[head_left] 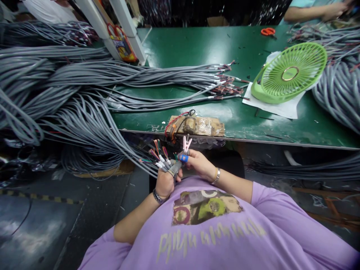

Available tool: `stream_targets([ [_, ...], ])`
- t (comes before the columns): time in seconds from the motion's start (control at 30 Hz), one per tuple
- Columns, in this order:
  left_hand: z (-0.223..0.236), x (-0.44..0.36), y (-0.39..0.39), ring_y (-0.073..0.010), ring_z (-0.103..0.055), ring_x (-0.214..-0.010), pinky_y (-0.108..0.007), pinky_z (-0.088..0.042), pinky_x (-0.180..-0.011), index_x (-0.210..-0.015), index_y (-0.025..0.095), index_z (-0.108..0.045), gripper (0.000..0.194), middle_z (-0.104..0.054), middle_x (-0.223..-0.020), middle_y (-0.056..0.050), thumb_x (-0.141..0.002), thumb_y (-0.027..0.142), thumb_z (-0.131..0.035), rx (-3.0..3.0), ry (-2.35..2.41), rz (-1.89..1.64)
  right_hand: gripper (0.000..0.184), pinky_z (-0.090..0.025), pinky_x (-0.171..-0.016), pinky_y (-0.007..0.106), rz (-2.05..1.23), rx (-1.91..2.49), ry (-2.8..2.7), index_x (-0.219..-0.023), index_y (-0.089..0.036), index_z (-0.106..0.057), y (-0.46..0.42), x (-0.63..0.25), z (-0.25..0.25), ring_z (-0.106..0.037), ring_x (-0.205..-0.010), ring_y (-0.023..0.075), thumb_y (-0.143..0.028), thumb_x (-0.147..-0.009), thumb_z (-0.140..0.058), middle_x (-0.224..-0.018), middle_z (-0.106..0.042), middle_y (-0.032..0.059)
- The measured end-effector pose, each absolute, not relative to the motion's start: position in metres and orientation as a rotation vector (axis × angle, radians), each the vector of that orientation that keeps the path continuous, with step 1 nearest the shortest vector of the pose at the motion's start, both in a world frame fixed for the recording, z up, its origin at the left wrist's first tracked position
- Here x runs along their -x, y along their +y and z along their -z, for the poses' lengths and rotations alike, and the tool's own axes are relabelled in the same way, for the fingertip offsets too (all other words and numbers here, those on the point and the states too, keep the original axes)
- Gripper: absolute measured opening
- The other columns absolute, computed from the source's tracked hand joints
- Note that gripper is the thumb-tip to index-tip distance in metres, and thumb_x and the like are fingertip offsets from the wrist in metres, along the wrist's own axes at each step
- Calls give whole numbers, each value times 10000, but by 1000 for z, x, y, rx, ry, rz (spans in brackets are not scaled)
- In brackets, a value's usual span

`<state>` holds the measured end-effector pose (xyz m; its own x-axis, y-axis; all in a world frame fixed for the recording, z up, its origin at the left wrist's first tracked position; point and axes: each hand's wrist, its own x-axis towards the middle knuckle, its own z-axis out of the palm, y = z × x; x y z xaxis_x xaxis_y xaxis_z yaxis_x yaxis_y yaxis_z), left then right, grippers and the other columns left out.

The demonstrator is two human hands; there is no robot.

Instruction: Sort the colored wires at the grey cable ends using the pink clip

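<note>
My left hand (165, 183) is closed around the ends of several grey cables (144, 163) in front of my body. Their fanned-out tips show thin coloured wires (155, 152) and white sleeves. A grey wrap (176, 168) lies over the grip, seemingly around my left thumb. Just beside it, my right hand (200, 164) is closed in a pinch, with blue tape (183, 158) around a fingertip. A pink clip (186, 144), shaped like a clothes peg, sticks up from those right fingers. Its lower end is hidden.
A wooden block (208, 126) with red and black leads sits at the edge of the green table (180, 45). More grey cables (157, 77) lie behind it. A green fan (291, 73) stands right, near orange-handled scissors (267, 32). A co-worker's arm (308, 13) is at upper right.
</note>
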<state>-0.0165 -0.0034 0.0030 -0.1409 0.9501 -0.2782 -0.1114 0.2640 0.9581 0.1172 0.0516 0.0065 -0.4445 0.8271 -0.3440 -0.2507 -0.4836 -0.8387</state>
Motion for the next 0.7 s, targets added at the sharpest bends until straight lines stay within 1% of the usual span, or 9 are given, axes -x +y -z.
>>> stream_targets([
  [0.1, -3, 19, -5, -48, -450, -355, -165, -320, -376, -577, 148, -575, 320, -556, -465, 32, -775, 381, -669, -813, 1352, -1191, 396, -357, -490, 191, -2070, 927, -935, -813, -136, -620, 51, -127, -3, -412, -512, 53, -445, -636, -795, -610, -502, -46],
  [0.17, -5, 21, -6, -47, -437, -340, -165, -311, -360, -589, 148, -576, 315, -549, -452, 36, -758, 391, -685, -776, 1324, -1201, 403, -399, -509, 195, -2132, 873, -895, -807, -135, -622, 53, -136, 3, -457, -546, 63, -467, -648, -786, -665, -553, -20],
  [0.23, -6, 23, -6, -46, -417, -323, -164, -291, -339, -608, 147, -582, 317, -543, -438, 37, -736, 412, -699, -741, 1286, -1196, 440, -429, -521, 200, -2161, 837, -827, -823, -135, -629, 57, -143, 10, -495, -579, 73, -525, -665, -758, -752, -607, 15],
  [0.3, -9, 26, -5, -45, -397, -305, -161, -262, -322, -619, 146, -581, 328, -534, -419, 37, -717, 433, -707, -722, 1240, -1170, 492, -439, -517, 201, -2159, 836, -767, -846, -132, -643, 63, -148, 17, -503, -574, 77, -604, -713, -682, -763, -619, 31],
  [0.4, -14, 29, 0, -41, -373, -283, -158, -234, -310, -592, 148, -547, 357, -511, -384, 38, -682, 445, -726, -728, 1164, -1089, 510, -425, -495, 191, -2129, 869, -739, -830, -137, -642, 75, -149, 19, -489, -543, 72, -640, -799, -564, -737, -613, 29],
  [0.47, -17, 30, 5, -42, -365, -274, -159, -222, -303, -571, 148, -528, 378, -502, -368, 35, -659, 448, -741, -736, 1113, -1027, 512, -406, -481, 186, -2128, 872, -770, -811, -138, -638, 81, -144, 16, -478, -535, 69, -642, -813, -545, -736, -610, 28],
  [0.6, -19, 27, 16, -45, -362, -268, -162, -212, -294, -576, 140, -544, 380, -508, -365, 25, -647, 451, -749, -766, 1024, -965, 531, -356, -470, 194, -2092, 807, -883, -833, -133, -645, 86, -130, 8, -439, -526, 70, -657, -763, -593, -710, -597, 21],
  [0.7, -16, 24, 22, -43, -352, -264, -161, -206, -294, -608, 134, -571, 356, -501, -355, 30, -639, 435, -759, -763, 1002, -959, 545, -276, -451, 199, -1849, 863, -981, -750, -136, -627, 83, -123, 6, -362, -484, 57, -680, -726, -610, -628, -552, -7],
])
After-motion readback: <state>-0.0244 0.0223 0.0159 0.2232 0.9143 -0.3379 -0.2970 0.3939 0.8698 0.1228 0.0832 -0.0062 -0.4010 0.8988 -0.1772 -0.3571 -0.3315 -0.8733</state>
